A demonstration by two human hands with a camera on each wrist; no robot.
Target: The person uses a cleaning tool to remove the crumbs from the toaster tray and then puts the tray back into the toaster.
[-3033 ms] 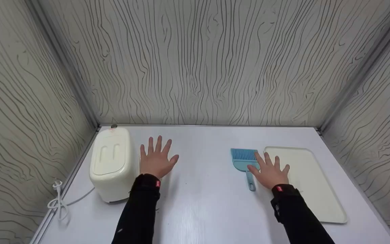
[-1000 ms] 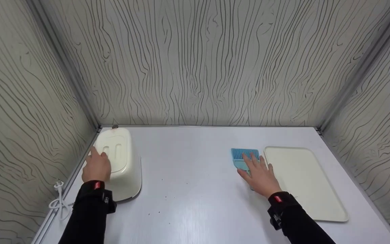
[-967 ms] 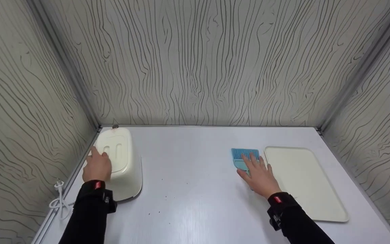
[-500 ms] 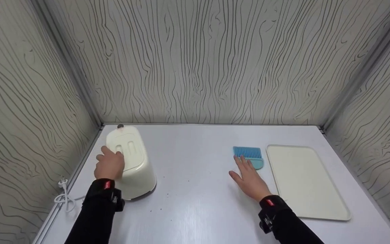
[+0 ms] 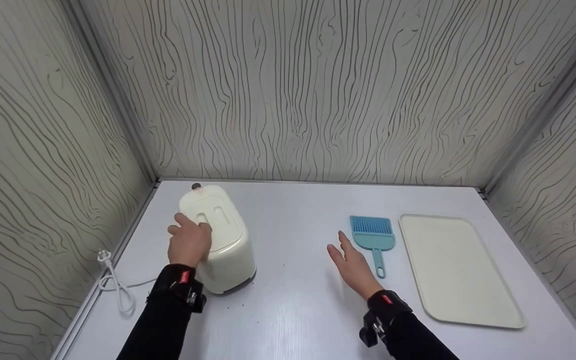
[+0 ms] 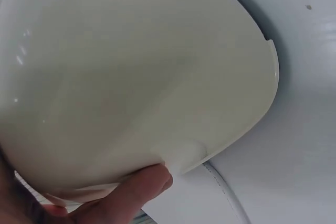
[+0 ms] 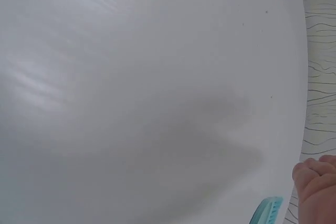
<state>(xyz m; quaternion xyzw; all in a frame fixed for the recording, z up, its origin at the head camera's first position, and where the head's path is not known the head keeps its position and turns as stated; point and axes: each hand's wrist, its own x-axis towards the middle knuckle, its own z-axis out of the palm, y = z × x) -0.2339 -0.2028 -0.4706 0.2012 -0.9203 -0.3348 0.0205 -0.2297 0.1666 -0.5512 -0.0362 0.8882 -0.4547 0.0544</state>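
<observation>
A cream toaster (image 5: 220,245) with two long recesses in its lid stands on the left of the table, turned at an angle. My left hand (image 5: 188,240) holds its left side, the thumb at the lid's edge. In the left wrist view a bent finger (image 6: 139,190) presses the toaster's side (image 6: 131,87), low down; the other fingers are mostly hidden. My right hand (image 5: 353,267) hovers with loosely extended fingers over the table, left of a small blue hand brush (image 5: 375,241) that lies flat, handle toward me. Nothing is in this hand.
A cream rectangular tray (image 5: 460,270) lies to the right of the brush. A white power cord with its plug (image 5: 105,257) lies near the left edge and runs toward the toaster. Dark crumbs dot the table (image 5: 288,310). Patterned walls (image 5: 293,90) enclose the back and sides.
The left hand went to the toaster's left side, and the toaster has shifted right and turned. The right hand drew left, off the brush, uncovering its handle. The view has shifted slightly.
</observation>
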